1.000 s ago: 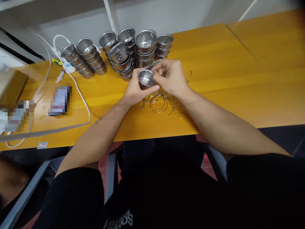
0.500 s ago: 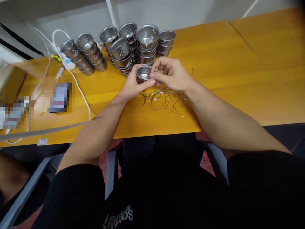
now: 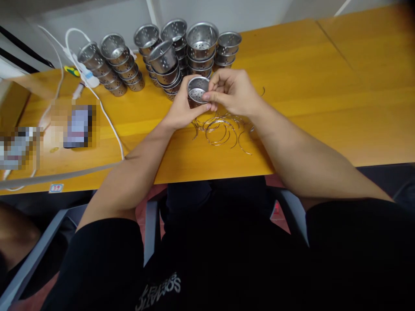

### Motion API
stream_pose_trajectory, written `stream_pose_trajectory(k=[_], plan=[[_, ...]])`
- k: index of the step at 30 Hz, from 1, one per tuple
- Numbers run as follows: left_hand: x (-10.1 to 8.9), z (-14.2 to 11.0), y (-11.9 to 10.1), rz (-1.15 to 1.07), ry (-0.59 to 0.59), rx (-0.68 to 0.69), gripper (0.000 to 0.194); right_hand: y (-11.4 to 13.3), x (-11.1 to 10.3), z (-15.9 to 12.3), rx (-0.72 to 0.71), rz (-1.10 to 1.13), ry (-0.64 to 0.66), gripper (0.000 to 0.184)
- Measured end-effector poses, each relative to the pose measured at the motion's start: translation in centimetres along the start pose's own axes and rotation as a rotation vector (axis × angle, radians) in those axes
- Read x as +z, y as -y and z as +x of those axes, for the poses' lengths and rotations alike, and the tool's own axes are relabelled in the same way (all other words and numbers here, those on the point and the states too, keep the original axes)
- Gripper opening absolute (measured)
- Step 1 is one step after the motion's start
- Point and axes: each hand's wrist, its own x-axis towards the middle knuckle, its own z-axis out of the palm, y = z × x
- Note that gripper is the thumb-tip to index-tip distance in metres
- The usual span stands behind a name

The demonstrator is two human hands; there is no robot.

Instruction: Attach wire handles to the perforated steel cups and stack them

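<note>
A small perforated metal strainer cup (image 3: 197,88) is gripped by my left hand (image 3: 181,108), with fingers and thumb wrapped round its side. Its open mouth faces up and towards me. At the cup's right rim, the thumb and fingertips of my right hand (image 3: 233,90) are pinched together; whatever is between them is too small or hidden to make out. Below both hands, several thin curved metal wires (image 3: 222,142) lie loose on the table, some of them overlapping.
Stacks of similar strainer cups (image 3: 202,41) stand behind my hands, with more stacks (image 3: 115,47) further left. A phone (image 3: 78,125), a white cable (image 3: 108,121) and a power strip (image 3: 89,78) are on the left of the wooden table (image 3: 308,99). Someone's bare limb (image 3: 17,233) shows at lower left.
The cup has tipped a little more towards me, so more of its inside shows. Both hands stay on it; the whole view has shifted slightly.
</note>
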Motion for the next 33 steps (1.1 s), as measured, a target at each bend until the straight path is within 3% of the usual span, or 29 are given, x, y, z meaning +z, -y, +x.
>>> stream_pose_trajectory(k=[10,19,33], plan=[[-0.1,0.4,2.5,0.006,-0.053,0.002,0.114,0.4,1.0,0.3,0.041,-0.059,-0.079,0.077],[0.2,1.9,5.1,-0.032,-0.071,0.085,0.119,-0.6,0.5,0.9,-0.032,-0.04,-0.026,0.095],[0.4,1.6,4.2,-0.029,-0.065,0.08,0.118,-0.3,0.5,0.8,-0.021,-0.03,-0.021,0.101]])
